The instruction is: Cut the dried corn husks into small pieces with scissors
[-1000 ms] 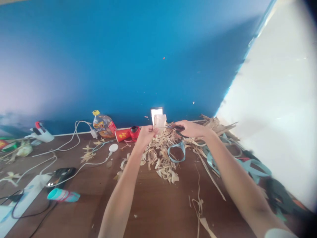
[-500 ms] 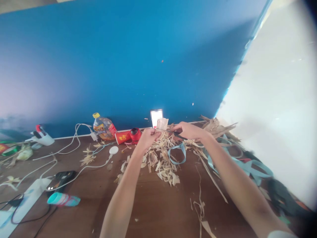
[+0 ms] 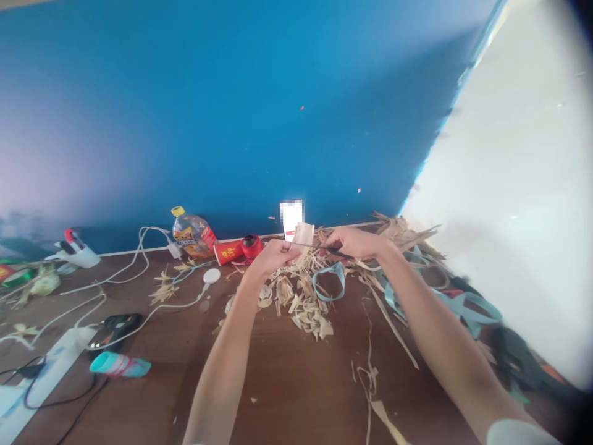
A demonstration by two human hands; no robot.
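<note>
My left hand (image 3: 277,254) is closed, its fingers pinching a pale, flat piece of dried husk (image 3: 304,235) that stands up above the thumb. My right hand (image 3: 349,241) is wrapped round the black handles of scissors (image 3: 334,250). Their thin blades point left and lie across the lower part of the husk, close to the left fingertips. Whether the blades are apart cannot be made out. Below both hands spreads a heap of husk scraps (image 3: 308,309), with a light blue ribbon loop (image 3: 330,283) on its right side.
A lit phone (image 3: 291,217) leans against the blue wall behind my hands. To the left are a red cup (image 3: 228,252), a plastic bottle (image 3: 193,235), white cables and a power strip (image 3: 50,377). More husks (image 3: 403,233) and blue ribbon (image 3: 467,309) lie at right.
Both hands keep their grips on the husk and scissors. The husk piece sits slightly lower against the phone, and the whole view has shifted a little.
</note>
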